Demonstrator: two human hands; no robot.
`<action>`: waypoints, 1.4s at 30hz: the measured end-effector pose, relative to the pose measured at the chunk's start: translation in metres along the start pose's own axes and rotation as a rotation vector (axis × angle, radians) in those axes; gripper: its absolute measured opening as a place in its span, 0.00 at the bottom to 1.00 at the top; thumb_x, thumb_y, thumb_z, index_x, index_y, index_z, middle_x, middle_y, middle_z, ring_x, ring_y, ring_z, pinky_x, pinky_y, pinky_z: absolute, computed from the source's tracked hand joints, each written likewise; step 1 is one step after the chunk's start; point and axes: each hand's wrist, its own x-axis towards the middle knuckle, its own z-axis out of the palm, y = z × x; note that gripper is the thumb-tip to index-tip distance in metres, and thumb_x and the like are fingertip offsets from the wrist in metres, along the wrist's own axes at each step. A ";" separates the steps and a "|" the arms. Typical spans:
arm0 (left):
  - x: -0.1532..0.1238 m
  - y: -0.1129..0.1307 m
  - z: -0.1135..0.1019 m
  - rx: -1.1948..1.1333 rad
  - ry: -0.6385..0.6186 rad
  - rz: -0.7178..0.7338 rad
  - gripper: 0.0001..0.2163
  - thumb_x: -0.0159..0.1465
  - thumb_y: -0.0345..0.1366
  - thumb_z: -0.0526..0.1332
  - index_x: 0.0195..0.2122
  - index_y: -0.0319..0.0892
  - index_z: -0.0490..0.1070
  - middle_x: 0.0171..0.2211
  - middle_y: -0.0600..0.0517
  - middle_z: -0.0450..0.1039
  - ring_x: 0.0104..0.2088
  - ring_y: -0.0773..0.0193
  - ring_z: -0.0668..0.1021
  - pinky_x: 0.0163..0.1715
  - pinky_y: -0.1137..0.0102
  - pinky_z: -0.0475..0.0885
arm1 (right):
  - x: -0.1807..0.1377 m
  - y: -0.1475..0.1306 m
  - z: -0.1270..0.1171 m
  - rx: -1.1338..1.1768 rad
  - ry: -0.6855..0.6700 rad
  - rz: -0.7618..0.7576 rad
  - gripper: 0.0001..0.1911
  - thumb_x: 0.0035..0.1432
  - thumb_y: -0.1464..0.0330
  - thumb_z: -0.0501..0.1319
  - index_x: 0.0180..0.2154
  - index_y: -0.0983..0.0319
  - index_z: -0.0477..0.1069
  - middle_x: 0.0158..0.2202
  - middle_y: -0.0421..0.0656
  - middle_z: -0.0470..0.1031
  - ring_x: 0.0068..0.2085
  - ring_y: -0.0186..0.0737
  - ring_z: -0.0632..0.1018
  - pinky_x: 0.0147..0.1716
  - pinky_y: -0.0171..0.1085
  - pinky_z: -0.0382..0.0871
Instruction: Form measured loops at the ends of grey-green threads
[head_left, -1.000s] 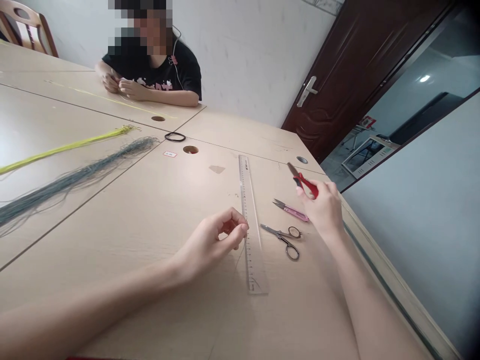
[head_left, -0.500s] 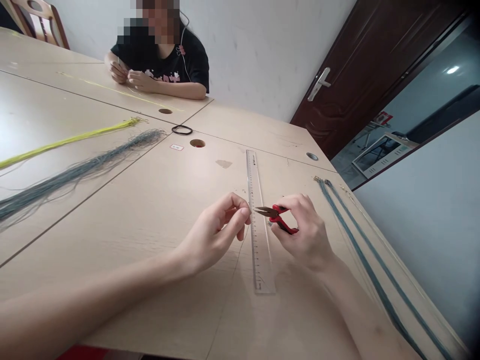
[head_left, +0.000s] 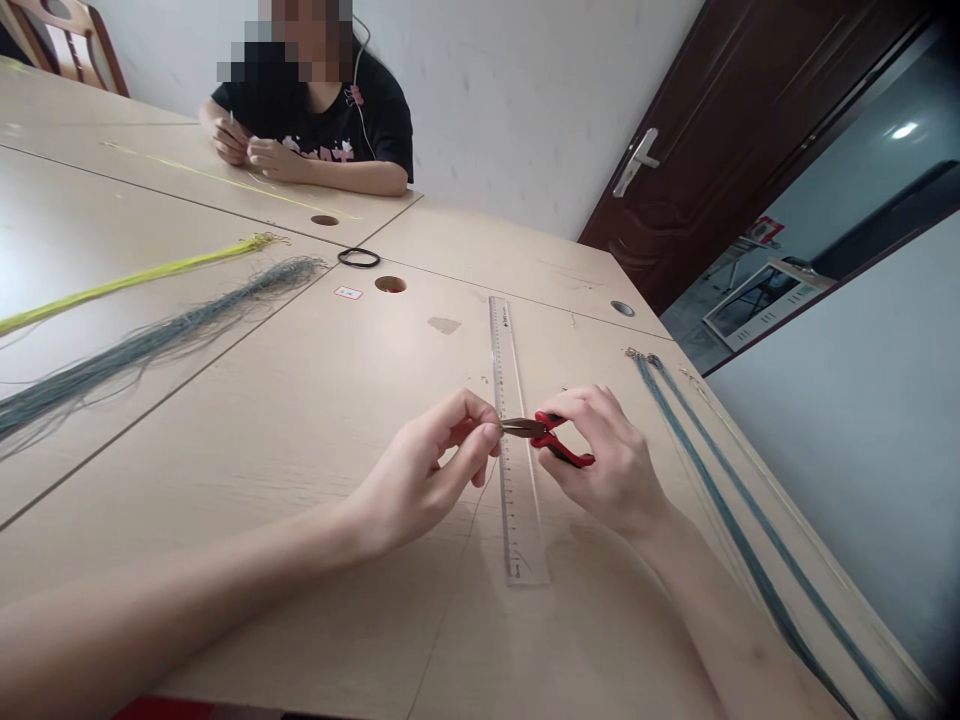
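My left hand (head_left: 431, 470) is pinched closed on a thin thread that trails down over the table toward me, just left of a clear plastic ruler (head_left: 512, 440). My right hand (head_left: 600, 460) grips small red-handled snips (head_left: 551, 437). Their blades point left over the ruler and meet my left fingertips. Both hands hover just above the light wooden table (head_left: 300, 420).
Two long blue-grey cords (head_left: 720, 510) run along the table's right edge. A grey thread bundle (head_left: 150, 345) and a yellow one (head_left: 135, 283) lie at left. A black ring (head_left: 358, 258) sits by a cable hole (head_left: 390, 284). A person in a black shirt (head_left: 322, 130) works at the far side.
My right hand carried the red snips from the right side to over the ruler, then closed the blades in on my left fingertips. The view shifted, hiding two other scissors and showing the blue-grey cords.
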 end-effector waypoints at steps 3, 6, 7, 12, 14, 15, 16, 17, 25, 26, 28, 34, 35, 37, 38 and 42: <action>0.000 -0.001 0.000 0.016 -0.005 0.014 0.08 0.68 0.37 0.47 0.34 0.43 0.59 0.25 0.57 0.64 0.24 0.71 0.68 0.26 0.71 0.62 | 0.000 0.000 -0.001 -0.004 -0.003 0.001 0.09 0.54 0.74 0.58 0.39 0.60 0.65 0.34 0.44 0.69 0.36 0.42 0.69 0.37 0.42 0.66; 0.000 -0.002 -0.001 0.027 -0.009 0.026 0.07 0.68 0.37 0.47 0.34 0.43 0.58 0.26 0.57 0.64 0.24 0.71 0.68 0.26 0.71 0.62 | 0.000 -0.001 -0.002 -0.008 -0.003 0.001 0.10 0.54 0.75 0.58 0.39 0.60 0.65 0.33 0.44 0.69 0.36 0.42 0.69 0.37 0.42 0.66; -0.001 -0.002 -0.001 0.034 -0.009 0.029 0.07 0.68 0.37 0.47 0.34 0.43 0.58 0.26 0.57 0.64 0.24 0.71 0.68 0.25 0.71 0.62 | 0.000 -0.001 -0.002 -0.007 -0.005 0.002 0.10 0.54 0.75 0.58 0.39 0.61 0.65 0.33 0.44 0.69 0.36 0.42 0.69 0.37 0.41 0.66; 0.000 -0.001 -0.001 0.066 -0.016 0.037 0.08 0.68 0.36 0.46 0.34 0.43 0.58 0.26 0.56 0.64 0.24 0.71 0.68 0.25 0.71 0.62 | 0.000 -0.001 -0.003 0.005 -0.024 0.015 0.10 0.53 0.76 0.59 0.38 0.60 0.66 0.33 0.43 0.70 0.35 0.41 0.69 0.35 0.40 0.65; 0.000 -0.001 -0.001 0.068 -0.014 0.045 0.08 0.68 0.37 0.46 0.34 0.42 0.58 0.26 0.56 0.64 0.24 0.71 0.68 0.25 0.71 0.62 | 0.000 -0.001 -0.005 0.010 -0.039 0.023 0.10 0.53 0.76 0.59 0.38 0.60 0.67 0.32 0.42 0.70 0.35 0.41 0.68 0.34 0.39 0.65; 0.000 -0.001 -0.001 0.067 -0.014 0.050 0.08 0.68 0.37 0.46 0.34 0.42 0.58 0.25 0.57 0.63 0.24 0.71 0.68 0.25 0.71 0.62 | 0.001 -0.001 -0.005 0.012 -0.048 0.027 0.09 0.53 0.76 0.59 0.37 0.60 0.67 0.32 0.42 0.71 0.35 0.41 0.68 0.34 0.39 0.64; 0.000 -0.002 -0.001 0.067 -0.014 0.055 0.08 0.68 0.37 0.46 0.34 0.42 0.58 0.25 0.57 0.63 0.24 0.71 0.67 0.25 0.71 0.62 | 0.001 -0.002 -0.006 0.015 -0.057 0.031 0.09 0.53 0.77 0.59 0.37 0.60 0.67 0.32 0.42 0.71 0.34 0.41 0.68 0.34 0.39 0.64; 0.000 -0.002 -0.001 0.065 -0.017 0.059 0.08 0.68 0.37 0.46 0.34 0.42 0.58 0.25 0.57 0.63 0.24 0.71 0.67 0.25 0.71 0.62 | 0.001 -0.002 -0.007 0.018 -0.065 0.034 0.09 0.52 0.77 0.59 0.37 0.60 0.67 0.32 0.42 0.71 0.34 0.41 0.68 0.34 0.39 0.64; -0.001 -0.004 -0.002 0.027 -0.018 0.053 0.08 0.68 0.38 0.46 0.34 0.42 0.59 0.25 0.57 0.63 0.24 0.70 0.67 0.26 0.70 0.61 | 0.000 -0.003 -0.006 0.048 -0.094 0.045 0.11 0.51 0.77 0.60 0.38 0.63 0.67 0.32 0.41 0.71 0.35 0.38 0.69 0.34 0.35 0.64; -0.001 -0.003 -0.002 0.015 -0.018 0.044 0.08 0.68 0.38 0.47 0.34 0.42 0.59 0.25 0.57 0.63 0.24 0.70 0.67 0.26 0.70 0.61 | 0.000 -0.003 -0.005 0.051 -0.094 0.048 0.11 0.51 0.77 0.60 0.38 0.63 0.67 0.32 0.41 0.71 0.35 0.37 0.69 0.34 0.35 0.64; 0.000 0.000 -0.002 -0.009 -0.017 0.018 0.08 0.68 0.38 0.47 0.34 0.42 0.59 0.24 0.57 0.64 0.25 0.70 0.67 0.27 0.70 0.61 | -0.001 -0.005 -0.004 0.054 -0.094 0.056 0.11 0.50 0.78 0.61 0.38 0.63 0.67 0.31 0.41 0.71 0.34 0.36 0.70 0.33 0.34 0.64; 0.003 0.004 -0.003 -0.093 0.013 -0.012 0.07 0.67 0.34 0.49 0.31 0.41 0.59 0.22 0.58 0.63 0.25 0.71 0.66 0.29 0.72 0.61 | 0.001 -0.012 -0.001 0.075 -0.088 0.089 0.11 0.46 0.79 0.60 0.34 0.63 0.66 0.26 0.37 0.66 0.27 0.32 0.66 0.27 0.32 0.60; 0.004 0.004 -0.002 -0.095 0.024 -0.009 0.07 0.67 0.34 0.49 0.31 0.41 0.59 0.22 0.58 0.62 0.25 0.72 0.66 0.29 0.72 0.62 | 0.001 -0.013 -0.002 0.082 -0.078 0.102 0.11 0.46 0.79 0.60 0.33 0.63 0.65 0.24 0.36 0.63 0.26 0.31 0.65 0.26 0.32 0.60; 0.004 0.004 -0.002 -0.097 0.040 -0.007 0.08 0.67 0.34 0.49 0.31 0.40 0.60 0.22 0.58 0.62 0.24 0.72 0.66 0.29 0.72 0.62 | 0.001 -0.012 -0.004 0.090 -0.047 0.126 0.10 0.46 0.80 0.58 0.31 0.63 0.62 0.24 0.36 0.60 0.25 0.31 0.64 0.24 0.31 0.59; 0.004 0.004 -0.002 -0.096 0.043 -0.012 0.08 0.67 0.34 0.49 0.31 0.40 0.60 0.22 0.58 0.62 0.24 0.72 0.66 0.28 0.72 0.62 | 0.000 -0.011 -0.005 0.092 -0.034 0.131 0.10 0.46 0.80 0.58 0.31 0.63 0.62 0.24 0.36 0.60 0.26 0.31 0.64 0.25 0.31 0.59; 0.003 0.005 -0.003 -0.063 0.030 -0.043 0.09 0.67 0.36 0.49 0.31 0.40 0.60 0.22 0.58 0.62 0.24 0.72 0.66 0.27 0.72 0.61 | 0.000 -0.006 -0.005 0.102 -0.052 0.091 0.12 0.45 0.80 0.58 0.34 0.64 0.64 0.28 0.39 0.64 0.31 0.34 0.67 0.30 0.32 0.61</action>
